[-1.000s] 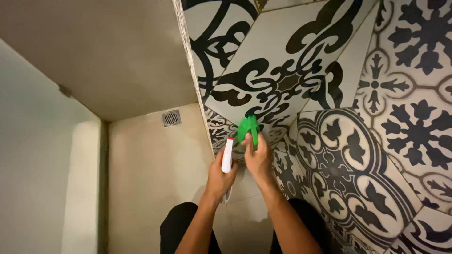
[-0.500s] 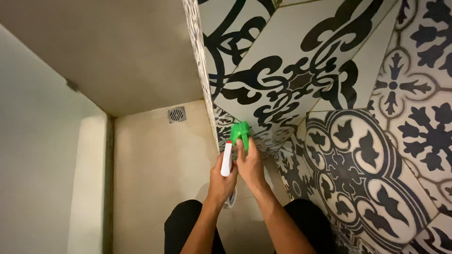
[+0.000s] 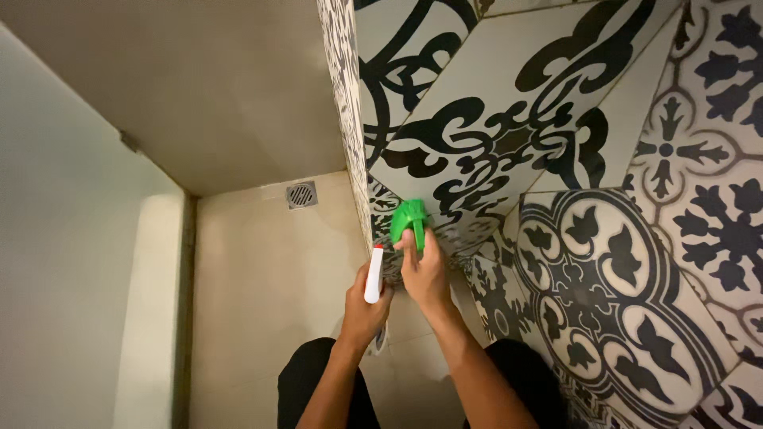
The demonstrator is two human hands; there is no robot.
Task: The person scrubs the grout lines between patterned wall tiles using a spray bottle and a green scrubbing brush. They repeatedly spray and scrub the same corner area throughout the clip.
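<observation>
Head view: right hand closed around a green scrub brush, pressing it against the black-and-white patterned tile wall, low down near that wall's outer corner edge. Left hand just beside it, wrapped around a white spray bottle with a red tip, held upright, tip pointing up. The two hands are close together, nearly touching. Below them is the beige tiled floor, with a square metal drain at its far edge by the plain wall. Dark trousers at the bottom of the frame.
</observation>
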